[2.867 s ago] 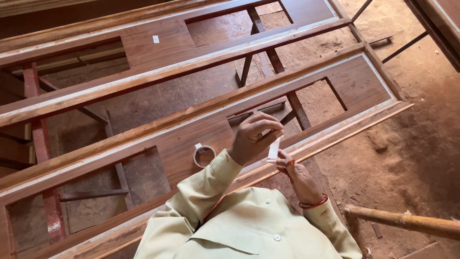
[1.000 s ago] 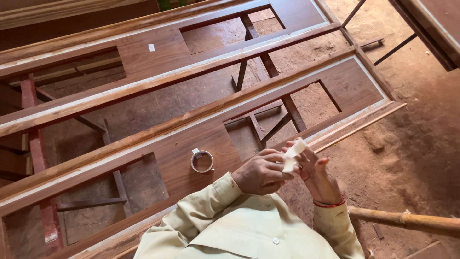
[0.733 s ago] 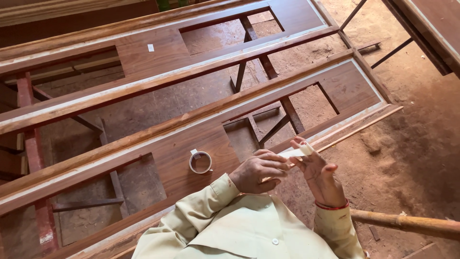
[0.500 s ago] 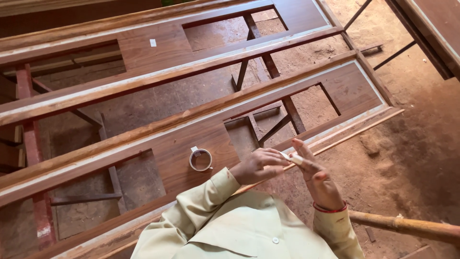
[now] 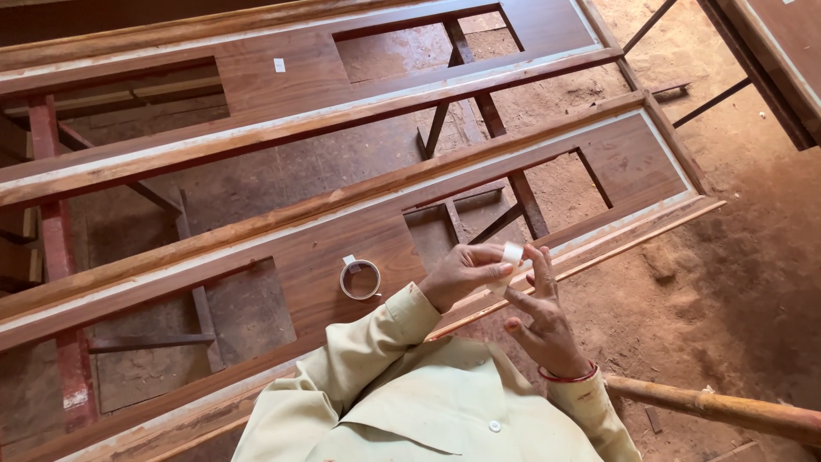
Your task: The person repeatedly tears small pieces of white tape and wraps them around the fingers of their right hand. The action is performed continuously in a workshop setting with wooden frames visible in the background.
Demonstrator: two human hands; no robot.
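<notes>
A short strip of pale tape is pinched between the thumb and fingertips of the left hand, raised in front of the chest. The right hand is held just beside it, fingers spread and loose, the index finger close to or touching the strip; nothing is clamped in it. The two hands are thus brought together around the strip, above the near edge of a long wooden door frame.

The tape roll is left lying flat on a solid brown panel of that frame, near the left hand but apart from it, with a short free end sticking up from its rim. The frame is laid across a metal stand, and white lines are seen along its inner edges, though whether these are tape or filler cannot be told. A second, similar frame is laid farther off, with a small pale square stuck to one of its panels. A bare wooden pole is seen at the lower right above the dirt floor.

As far as can be judged, one piece has been torn off the roll and is held ready, but it is not yet stuck onto any surface; the placing of this piece is what appears to be left.
</notes>
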